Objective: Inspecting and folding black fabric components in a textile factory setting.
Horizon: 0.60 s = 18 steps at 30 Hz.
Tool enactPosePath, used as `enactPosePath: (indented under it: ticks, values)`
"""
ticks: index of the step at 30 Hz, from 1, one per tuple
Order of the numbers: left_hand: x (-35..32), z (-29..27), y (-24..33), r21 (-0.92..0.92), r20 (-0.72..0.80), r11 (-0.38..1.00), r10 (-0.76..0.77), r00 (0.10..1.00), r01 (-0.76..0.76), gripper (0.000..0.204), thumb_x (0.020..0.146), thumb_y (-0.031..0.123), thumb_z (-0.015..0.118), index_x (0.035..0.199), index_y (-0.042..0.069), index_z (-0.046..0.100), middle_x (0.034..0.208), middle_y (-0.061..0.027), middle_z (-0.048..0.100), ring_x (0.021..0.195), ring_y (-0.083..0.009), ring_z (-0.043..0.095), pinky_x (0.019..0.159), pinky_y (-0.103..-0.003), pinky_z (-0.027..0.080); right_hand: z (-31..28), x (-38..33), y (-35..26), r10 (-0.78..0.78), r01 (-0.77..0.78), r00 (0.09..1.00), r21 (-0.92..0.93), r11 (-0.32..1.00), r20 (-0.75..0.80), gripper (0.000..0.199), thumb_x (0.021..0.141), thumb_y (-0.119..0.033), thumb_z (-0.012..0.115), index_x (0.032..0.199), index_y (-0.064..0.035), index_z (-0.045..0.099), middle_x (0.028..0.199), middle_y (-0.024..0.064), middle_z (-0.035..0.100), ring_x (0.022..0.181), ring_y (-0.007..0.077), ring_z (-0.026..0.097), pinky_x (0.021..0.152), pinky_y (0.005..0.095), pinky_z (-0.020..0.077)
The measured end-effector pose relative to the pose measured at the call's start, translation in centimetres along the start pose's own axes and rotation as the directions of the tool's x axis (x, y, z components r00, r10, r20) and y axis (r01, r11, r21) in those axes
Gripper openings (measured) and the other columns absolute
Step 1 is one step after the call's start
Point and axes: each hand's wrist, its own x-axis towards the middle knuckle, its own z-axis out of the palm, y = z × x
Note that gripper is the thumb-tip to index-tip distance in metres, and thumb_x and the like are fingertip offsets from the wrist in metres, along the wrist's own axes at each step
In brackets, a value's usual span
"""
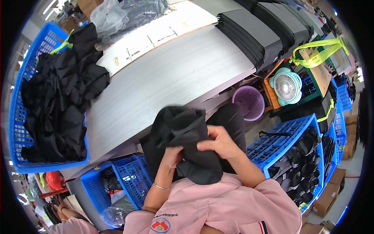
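Note:
A black cloth piece (183, 134), bunched and slightly blurred at its top, is held up over my lap in front of the table edge. My right hand (219, 142) pinches its right side between thumb and fingers. On the other side, my left hand (172, 156) holds the cloth from below, its fingers mostly covered by the folds. What kind of sewn article the cloth is, I cannot tell. A heap of similar black cloth (58, 101) fills a blue basket (17, 132) at the left of the table.
Beyond my hands lies the grey table (167, 70), with a white board (152, 37), clear plastic bags (128, 17) and stacked black-grey panels (249, 31). At right are a purple bin (248, 103), a teal fan (286, 86) and a filled blue crate (272, 136). Blue baskets (130, 175) stand lower left.

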Motion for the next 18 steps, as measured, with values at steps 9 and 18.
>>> enactPosePath:
  ticks: [9, 18]
  values:
    - [-0.2, -1.4, 4.9, 0.729, 0.285, 0.392, 0.572, 0.769, -0.561, 0.022, 0.08, -0.006, 0.058, 0.1, -0.002, 0.067, 0.089, -0.005, 0.069, 0.083, -0.0108, 0.06, 0.077, -0.025, 0.047, -3.7, -0.4, -3.1, -0.385, 0.346, 0.916, -0.265, 0.9, -0.11, 0.03, 0.092, -0.011, 0.066, 0.12, -0.0014, 0.065, 0.092, 0.0001, 0.063, 0.087, 0.0101, 0.058, 0.079, 0.0256, 0.049]
    - [-0.6, -2.2, 5.3, 0.818, 0.366, 0.156, 0.601, 0.71, -0.554, 0.03, 0.07, -0.011, 0.054, 0.097, -0.004, 0.065, 0.069, -0.0099, 0.059, 0.067, -0.0084, 0.051, 0.064, -0.023, 0.043, -3.4, -1.7, -4.0, -0.109, 0.064, 0.971, -0.209, 0.976, -0.211, 0.029, 0.093, -0.022, 0.069, 0.112, -0.001, 0.063, 0.09, 0.0002, 0.064, 0.071, 0.0076, 0.058, 0.065, 0.0225, 0.0483]
